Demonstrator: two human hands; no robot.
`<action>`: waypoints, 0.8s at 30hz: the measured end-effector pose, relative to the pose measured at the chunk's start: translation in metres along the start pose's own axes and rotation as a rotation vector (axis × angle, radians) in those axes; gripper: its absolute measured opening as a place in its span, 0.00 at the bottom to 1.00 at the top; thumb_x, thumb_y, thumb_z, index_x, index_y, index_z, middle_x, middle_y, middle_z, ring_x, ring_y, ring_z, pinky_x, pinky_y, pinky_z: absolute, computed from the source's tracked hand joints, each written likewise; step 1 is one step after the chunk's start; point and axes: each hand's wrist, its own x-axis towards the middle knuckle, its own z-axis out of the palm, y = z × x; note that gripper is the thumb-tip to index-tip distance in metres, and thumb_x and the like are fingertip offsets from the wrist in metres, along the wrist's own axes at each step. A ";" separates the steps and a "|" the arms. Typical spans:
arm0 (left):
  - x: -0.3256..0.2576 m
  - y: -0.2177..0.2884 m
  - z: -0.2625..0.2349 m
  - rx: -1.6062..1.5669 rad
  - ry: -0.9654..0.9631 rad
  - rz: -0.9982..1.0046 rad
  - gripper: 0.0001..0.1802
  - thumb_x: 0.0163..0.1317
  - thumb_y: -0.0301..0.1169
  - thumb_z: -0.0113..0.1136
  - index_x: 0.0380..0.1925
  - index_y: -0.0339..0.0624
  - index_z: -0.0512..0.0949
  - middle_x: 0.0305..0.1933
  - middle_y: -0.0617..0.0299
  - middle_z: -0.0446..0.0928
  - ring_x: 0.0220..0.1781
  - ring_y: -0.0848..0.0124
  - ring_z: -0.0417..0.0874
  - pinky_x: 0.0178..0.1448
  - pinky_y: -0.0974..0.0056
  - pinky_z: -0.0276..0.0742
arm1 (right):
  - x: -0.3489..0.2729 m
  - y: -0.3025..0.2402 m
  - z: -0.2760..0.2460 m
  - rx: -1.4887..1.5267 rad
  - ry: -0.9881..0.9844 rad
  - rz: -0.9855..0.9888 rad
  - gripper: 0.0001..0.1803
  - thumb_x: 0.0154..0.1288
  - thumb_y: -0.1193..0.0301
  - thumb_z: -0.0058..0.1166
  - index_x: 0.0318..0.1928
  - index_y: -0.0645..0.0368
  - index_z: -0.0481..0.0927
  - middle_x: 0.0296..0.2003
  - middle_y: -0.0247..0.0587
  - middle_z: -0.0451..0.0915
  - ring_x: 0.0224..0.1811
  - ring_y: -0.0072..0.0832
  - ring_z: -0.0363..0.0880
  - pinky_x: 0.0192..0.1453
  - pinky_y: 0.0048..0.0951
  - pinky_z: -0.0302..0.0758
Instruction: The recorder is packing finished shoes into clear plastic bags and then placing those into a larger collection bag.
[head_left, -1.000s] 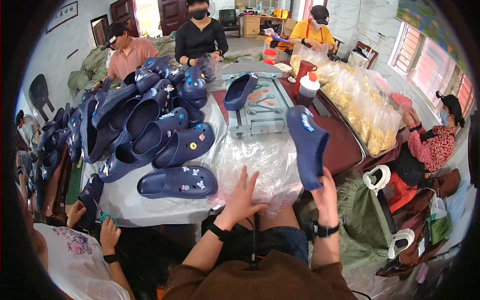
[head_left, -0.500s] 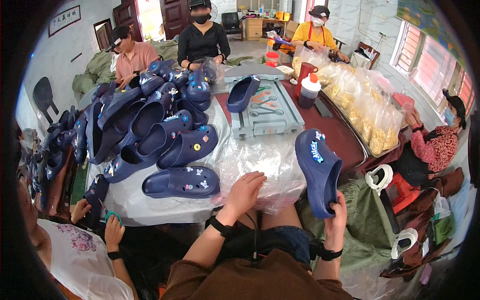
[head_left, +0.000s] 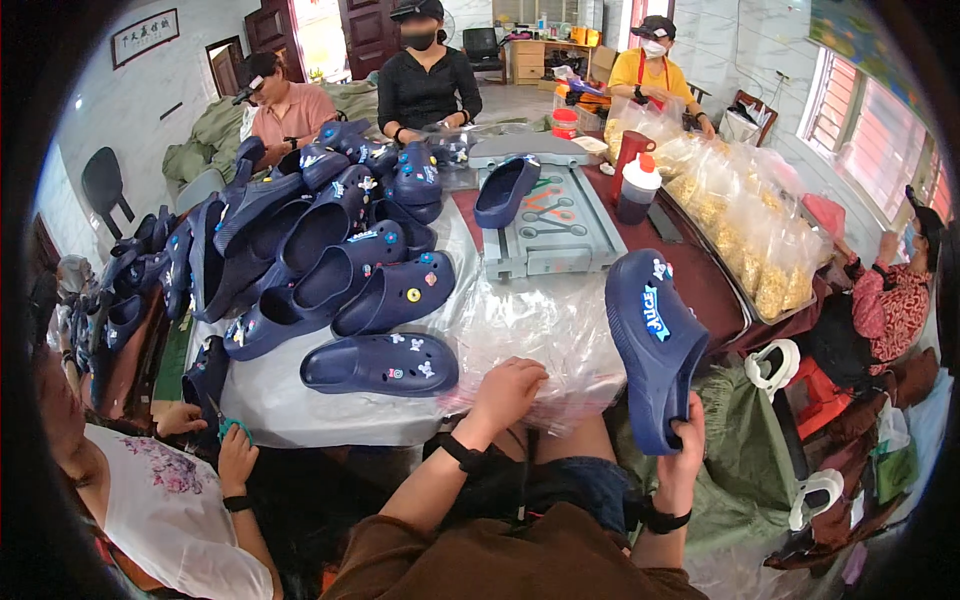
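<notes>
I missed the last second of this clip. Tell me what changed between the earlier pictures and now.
The right hand carried the navy clog from above the table down and out to the person's right, off its edge. The left hand slid slightly right on the clear plastic bags. Nothing was grasped or released. The pile of clogs and grey tray stayed put.

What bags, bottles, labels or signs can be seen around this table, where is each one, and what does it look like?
Clear plastic bags: a flat stack on the table edge, under the left hand.
Filled clear bags: a row along the table's right side, yellowish contents.
Squeeze bottle: mid-table, dark contents, white cap with red tip.
Framed sign: upper-left wall, dark frame, pale panel.
Badge: on the navy clog in the right hand, blue and white.
</notes>
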 end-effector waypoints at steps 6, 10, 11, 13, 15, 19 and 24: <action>-0.007 -0.015 0.013 0.153 -0.106 0.048 0.13 0.54 0.25 0.58 0.39 0.42 0.84 0.44 0.52 0.82 0.49 0.50 0.81 0.53 0.50 0.79 | -0.010 0.000 0.028 0.021 -0.124 0.074 0.27 0.54 0.77 0.44 0.58 0.65 0.71 0.51 0.43 0.79 0.52 0.30 0.79 0.62 0.31 0.74; -0.002 -0.004 0.022 0.184 -0.118 0.051 0.15 0.58 0.27 0.58 0.46 0.42 0.83 0.50 0.48 0.81 0.54 0.49 0.81 0.60 0.48 0.77 | -0.014 0.008 0.043 0.062 -0.266 0.262 0.26 0.57 0.78 0.42 0.59 0.66 0.70 0.51 0.45 0.79 0.54 0.31 0.80 0.60 0.32 0.78; 0.000 0.000 0.021 0.082 -0.085 0.116 0.16 0.60 0.28 0.58 0.49 0.42 0.82 0.54 0.48 0.81 0.57 0.48 0.80 0.62 0.49 0.76 | -0.015 0.011 0.049 0.052 -0.263 0.350 0.28 0.57 0.79 0.41 0.60 0.67 0.70 0.52 0.46 0.79 0.54 0.32 0.80 0.61 0.32 0.77; -0.002 0.014 0.013 -0.233 -0.005 0.124 0.19 0.64 0.30 0.56 0.54 0.41 0.81 0.60 0.48 0.79 0.63 0.47 0.78 0.67 0.49 0.73 | -0.016 0.020 0.052 0.073 -0.285 0.451 0.32 0.58 0.82 0.39 0.66 0.69 0.68 0.57 0.49 0.78 0.58 0.36 0.79 0.63 0.34 0.77; -0.015 0.006 0.018 -0.182 -0.005 0.144 0.18 0.64 0.31 0.55 0.53 0.41 0.81 0.60 0.48 0.80 0.63 0.49 0.78 0.67 0.49 0.73 | -0.021 0.014 0.065 0.060 -0.258 0.495 0.31 0.59 0.82 0.39 0.67 0.70 0.68 0.58 0.50 0.77 0.59 0.37 0.79 0.63 0.35 0.77; -0.023 -0.014 0.024 0.177 -0.262 0.215 0.18 0.66 0.34 0.58 0.53 0.39 0.81 0.56 0.51 0.82 0.62 0.51 0.79 0.66 0.49 0.73 | -0.016 0.031 0.050 0.037 -0.203 0.514 0.30 0.64 0.80 0.39 0.69 0.72 0.66 0.60 0.51 0.77 0.59 0.37 0.79 0.62 0.37 0.79; -0.020 0.009 -0.022 0.017 -0.323 -0.017 0.26 0.61 0.36 0.64 0.60 0.47 0.78 0.62 0.48 0.78 0.65 0.52 0.77 0.68 0.50 0.73 | -0.007 0.033 0.027 -0.096 -0.052 0.429 0.29 0.64 0.78 0.38 0.67 0.71 0.68 0.53 0.46 0.81 0.48 0.29 0.84 0.51 0.30 0.83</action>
